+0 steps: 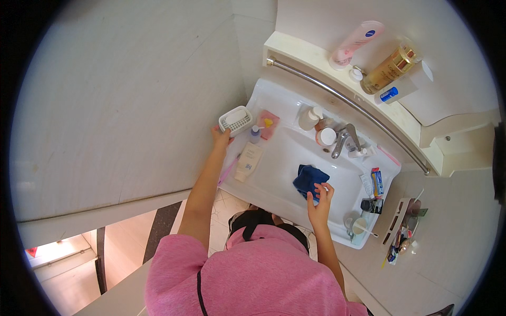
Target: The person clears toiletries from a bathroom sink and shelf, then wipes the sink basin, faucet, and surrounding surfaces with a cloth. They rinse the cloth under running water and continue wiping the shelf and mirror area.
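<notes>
My left hand (222,136) grips the near edge of a white slatted soap dish (242,125) at the left rim of the washbasin. A white bar of soap (235,117) lies in the dish. Over the white basin (276,170), my right hand (322,201) hovers with its fingers spread and slightly curled. Just beyond those fingertips a crumpled dark blue cloth (310,179) rests in the bowl. Whether the fingertips touch the cloth, I cannot tell.
A chrome faucet (344,140) stands at the back, beside a white pump bottle (310,117) and a round jar (326,136). A cream tube (248,161) lies on the left ledge. Toothpaste tubes (376,182) and a cup (357,226) line the right. A metal rail (340,94) fronts the shelf.
</notes>
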A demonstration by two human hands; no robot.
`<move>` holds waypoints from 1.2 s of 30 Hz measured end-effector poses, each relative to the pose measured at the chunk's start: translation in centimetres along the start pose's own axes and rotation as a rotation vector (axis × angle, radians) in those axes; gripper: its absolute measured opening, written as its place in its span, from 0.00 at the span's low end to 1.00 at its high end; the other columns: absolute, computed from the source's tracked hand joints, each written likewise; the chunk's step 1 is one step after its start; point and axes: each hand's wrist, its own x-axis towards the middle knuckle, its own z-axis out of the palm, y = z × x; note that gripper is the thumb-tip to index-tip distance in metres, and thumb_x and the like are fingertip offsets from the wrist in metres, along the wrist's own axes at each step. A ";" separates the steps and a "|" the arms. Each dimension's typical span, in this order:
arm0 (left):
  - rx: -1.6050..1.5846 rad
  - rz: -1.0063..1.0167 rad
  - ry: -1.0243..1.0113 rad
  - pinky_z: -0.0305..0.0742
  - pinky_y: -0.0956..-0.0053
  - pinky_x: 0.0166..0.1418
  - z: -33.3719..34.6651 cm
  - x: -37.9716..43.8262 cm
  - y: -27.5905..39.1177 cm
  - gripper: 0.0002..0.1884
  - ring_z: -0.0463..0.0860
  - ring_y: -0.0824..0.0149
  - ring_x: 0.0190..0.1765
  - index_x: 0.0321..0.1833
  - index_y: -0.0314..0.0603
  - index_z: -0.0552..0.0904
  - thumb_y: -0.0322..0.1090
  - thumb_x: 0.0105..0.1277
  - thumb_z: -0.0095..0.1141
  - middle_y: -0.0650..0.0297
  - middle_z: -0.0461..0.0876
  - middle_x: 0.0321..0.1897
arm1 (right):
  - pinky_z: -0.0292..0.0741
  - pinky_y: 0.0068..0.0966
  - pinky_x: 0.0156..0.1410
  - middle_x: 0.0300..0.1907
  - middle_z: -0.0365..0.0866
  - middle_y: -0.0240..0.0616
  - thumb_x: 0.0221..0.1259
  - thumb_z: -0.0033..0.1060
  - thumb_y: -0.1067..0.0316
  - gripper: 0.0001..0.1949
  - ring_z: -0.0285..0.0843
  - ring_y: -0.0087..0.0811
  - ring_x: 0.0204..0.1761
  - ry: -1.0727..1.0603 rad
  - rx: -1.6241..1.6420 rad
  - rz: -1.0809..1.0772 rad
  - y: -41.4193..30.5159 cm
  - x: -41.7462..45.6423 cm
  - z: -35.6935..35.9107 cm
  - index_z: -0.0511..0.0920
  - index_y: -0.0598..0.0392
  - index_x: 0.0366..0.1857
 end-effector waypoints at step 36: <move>0.810 0.513 0.241 0.64 0.58 0.68 -1.4 -6.6 -0.6 0.29 0.71 0.45 0.63 0.62 0.30 0.69 0.37 0.60 0.62 0.44 0.74 0.57 | 0.73 0.29 0.53 0.54 0.68 0.44 0.60 0.60 0.76 0.15 0.73 0.36 0.48 -0.041 0.134 -0.072 -2.6 0.6 3.1 0.76 0.58 0.51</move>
